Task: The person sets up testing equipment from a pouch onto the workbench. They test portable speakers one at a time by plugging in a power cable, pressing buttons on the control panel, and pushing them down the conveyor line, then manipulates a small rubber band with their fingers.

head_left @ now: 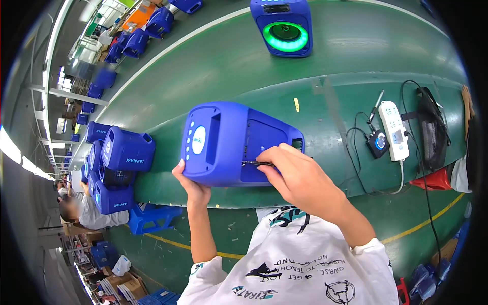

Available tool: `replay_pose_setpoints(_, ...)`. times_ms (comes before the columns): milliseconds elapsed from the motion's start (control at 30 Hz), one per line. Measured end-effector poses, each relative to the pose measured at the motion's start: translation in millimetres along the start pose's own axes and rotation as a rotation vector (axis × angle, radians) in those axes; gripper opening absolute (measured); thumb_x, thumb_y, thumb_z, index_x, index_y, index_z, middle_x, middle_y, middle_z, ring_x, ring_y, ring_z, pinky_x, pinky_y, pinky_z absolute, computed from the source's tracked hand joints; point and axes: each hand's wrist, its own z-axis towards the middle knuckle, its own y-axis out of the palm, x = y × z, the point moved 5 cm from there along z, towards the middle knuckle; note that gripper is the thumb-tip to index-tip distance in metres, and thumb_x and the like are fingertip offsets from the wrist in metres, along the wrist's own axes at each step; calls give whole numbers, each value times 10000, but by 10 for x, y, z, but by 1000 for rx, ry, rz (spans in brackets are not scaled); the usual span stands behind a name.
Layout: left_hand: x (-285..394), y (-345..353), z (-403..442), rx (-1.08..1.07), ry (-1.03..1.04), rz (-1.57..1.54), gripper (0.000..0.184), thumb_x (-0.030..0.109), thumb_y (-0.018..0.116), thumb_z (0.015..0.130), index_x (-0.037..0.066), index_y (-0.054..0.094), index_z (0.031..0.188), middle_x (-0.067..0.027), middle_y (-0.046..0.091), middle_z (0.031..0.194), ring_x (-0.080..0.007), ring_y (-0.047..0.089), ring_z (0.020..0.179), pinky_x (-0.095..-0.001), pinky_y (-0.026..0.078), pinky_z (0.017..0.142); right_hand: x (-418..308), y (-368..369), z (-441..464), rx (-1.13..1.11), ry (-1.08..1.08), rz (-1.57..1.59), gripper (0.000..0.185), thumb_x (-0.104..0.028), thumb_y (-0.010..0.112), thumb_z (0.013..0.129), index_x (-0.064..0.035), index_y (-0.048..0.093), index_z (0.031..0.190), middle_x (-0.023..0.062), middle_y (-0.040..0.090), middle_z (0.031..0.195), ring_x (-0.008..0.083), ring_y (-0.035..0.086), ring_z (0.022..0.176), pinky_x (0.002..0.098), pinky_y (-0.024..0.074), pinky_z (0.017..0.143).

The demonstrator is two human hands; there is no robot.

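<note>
At the fingers (275,154): tight pinch by the right hand (295,175) on a thin dark item (252,163), exact kind not readable, touching the recessed side panel; loose cupping hold by the left hand (195,189) at the lower left corner of the blue speaker (223,152), thumb on the casing, remaining fingers partly hidden.

Listed largest to smallest:
- Across middle of frame: green bench (325,152).
- Left of frame: stacked blue speakers (127,147).
- Centre of frame: blue speaker, in both hands' reach, round buttons toward the left.
- Upper centre: lit speaker (285,36), green ring glowing.
- Lower left: blue stool (152,218).
- Right of frame: black pouch (432,129), beside white power strip (394,131).
- Just left of strip: small black box (377,144), blue-lit knob.
- Above centre, right: yellow sticker (296,104).
</note>
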Motion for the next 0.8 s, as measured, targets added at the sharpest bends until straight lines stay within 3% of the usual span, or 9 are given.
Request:
replay_pose_setpoints(67, -1, -5, -9, 55, 30, 10, 662, 663, 412, 975, 155, 551, 1377, -71, 647, 1310, -234, 656, 1141, -440, 577, 869, -23, 37, 39, 26, -53, -92, 167, 20, 701, 926, 7, 590, 1050, 119, 610, 940, 309, 604, 840, 423, 538, 735)
replay_pose_setpoints(100, -1, 0, -16, 17, 19, 5, 651, 649, 422, 979, 150, 556, 1376, -56, 642, 1336, -211, 620, 1206, -383, 503, 985, -32, 44, 55, 26, -57, -97, 164, 23, 699, 925, 9, 589, 1046, 118, 604, 933, 312, 604, 844, 422, 537, 736)
replay_pose_setpoints(433, -48, -53, 34, 34, 92, -29, 656, 647, 422, 997, 128, 551, 1376, -68, 628, 1360, -226, 624, 1217, -392, 505, 1016, -79, -57, 81, 62, -6, -124, 170, 61, 677, 898, 14, 580, 1030, 121, 587, 919, 313, 603, 868, 410, 545, 738)
replay_pose_setpoints(633, -10, -37, 41, 39, 52, -5, 693, 667, 403, 984, 116, 548, 1379, -74, 634, 1359, -237, 623, 1220, -395, 506, 1006, -189, 136, 109, -25, -131, -350, 304, 32, 698, 764, -9, 588, 1044, 91, 555, 927, 254, 594, 870, 341, 573, 713)
replay_pose_setpoints(800, -34, -63, 37, -13, 42, 19, 744, 683, 402, 972, 103, 533, 1421, -96, 632, 1377, -257, 619, 1232, -416, 504, 1004, -242, 133, 174, -108, -128, -343, 331, 15, 699, 756, 10, 579, 1065, 106, 571, 952, 256, 607, 891, 353, 588, 732)
